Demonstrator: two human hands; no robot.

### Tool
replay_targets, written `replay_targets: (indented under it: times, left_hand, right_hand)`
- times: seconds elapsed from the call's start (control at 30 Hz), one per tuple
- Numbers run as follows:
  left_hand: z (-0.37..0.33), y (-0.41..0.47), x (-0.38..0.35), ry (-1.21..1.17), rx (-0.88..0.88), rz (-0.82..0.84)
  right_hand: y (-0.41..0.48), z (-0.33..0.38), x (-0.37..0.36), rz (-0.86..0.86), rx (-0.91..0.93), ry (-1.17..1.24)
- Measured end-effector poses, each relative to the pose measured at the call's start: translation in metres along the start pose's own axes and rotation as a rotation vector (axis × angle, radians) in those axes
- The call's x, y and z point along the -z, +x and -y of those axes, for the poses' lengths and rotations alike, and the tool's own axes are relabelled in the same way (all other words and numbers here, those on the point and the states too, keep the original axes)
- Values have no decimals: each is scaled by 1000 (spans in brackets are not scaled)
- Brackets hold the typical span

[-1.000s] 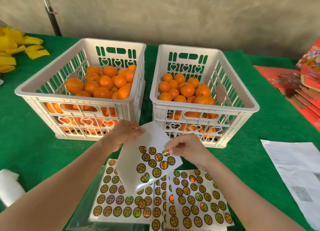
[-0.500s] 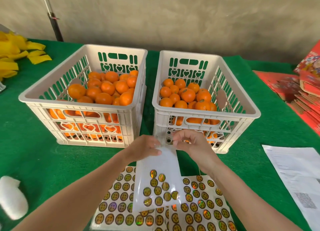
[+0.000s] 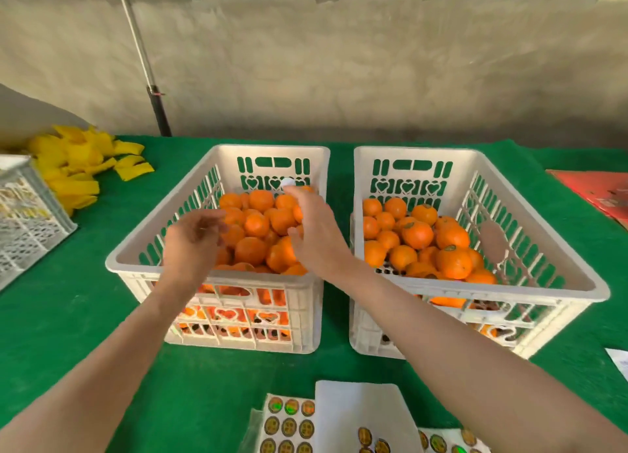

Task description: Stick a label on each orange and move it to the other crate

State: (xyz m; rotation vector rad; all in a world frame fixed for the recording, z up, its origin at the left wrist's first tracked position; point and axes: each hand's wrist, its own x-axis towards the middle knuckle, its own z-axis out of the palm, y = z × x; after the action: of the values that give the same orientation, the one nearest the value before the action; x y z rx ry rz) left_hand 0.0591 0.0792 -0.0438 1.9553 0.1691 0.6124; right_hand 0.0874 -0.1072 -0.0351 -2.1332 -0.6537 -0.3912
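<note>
A white slotted plastic crate on the left [image 3: 217, 277] is standing upright, holding a high heap of small round oranges [image 3: 251, 250]. Just beside it, a matching crate on the right [image 3: 482, 298] is holding a lower heap [image 3: 419, 235]. Sheets of round gold labels [image 3: 289, 425] are lying flat in front, overlapping.

Three white crates stood there: left crate [image 3: 272, 151], right crate [image 3: 411, 152], and a side crate [image 3: 30, 221]. Three label sheets [image 3: 289, 425] lay near. The oranges [image 3: 250, 250] were too many to count.
</note>
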Motion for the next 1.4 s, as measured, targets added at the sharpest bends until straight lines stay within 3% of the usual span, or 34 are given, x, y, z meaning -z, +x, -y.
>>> replay_targets:
  times: [0.1,0.17,0.27,0.33,0.43,0.5,0.57,0.67,0.73,0.87,1.0,1.17,1.4]
  left_hand:
    - [27,40,15,161,116,20]
    - [41,59,18,352,95,134]
    - [45,74,6,721,86,662]
    - [44,74,-7,915,174,952]
    - [41,70,-17,1032,257,1055]
    - [41,72,-16,1076,208,1067]
    - [43,79,-11,945,189,1015]
    - [38,84,4,121,499,781]
    - [27,78,12,-371,648,739]
    - [-3,53,7,-811,604,837]
    - [-24,19,-10,-1144,514,857]
    - [-39,-23,-32,-1319,614,921]
    - [-68,-58,-43,-918,630,1030]
  right_hand:
    - [27,-10,-33,95,-10,-189]
    - [35,-20,-45,185,-61,-301]
    - [39,-32,-49,278,-130,-410]
    - [39,-36,-50,286,-127,-436]
    - [38,-37,-49,275,-94,-411]
    - [38,-36,-47,248,-97,-355]
    - [36,-33,-44,193,-97,-275]
    - [32,-28,-38,69,-109,-127]
    - [29,-24,-32,-8,-187,26]
    - [13,-13,-16,9,-249,353]
    - [-12,6,1,18,-198,470]
    - [-45,16,31,-47,-178,433]
    - [-79,10,78,24,-128,340]
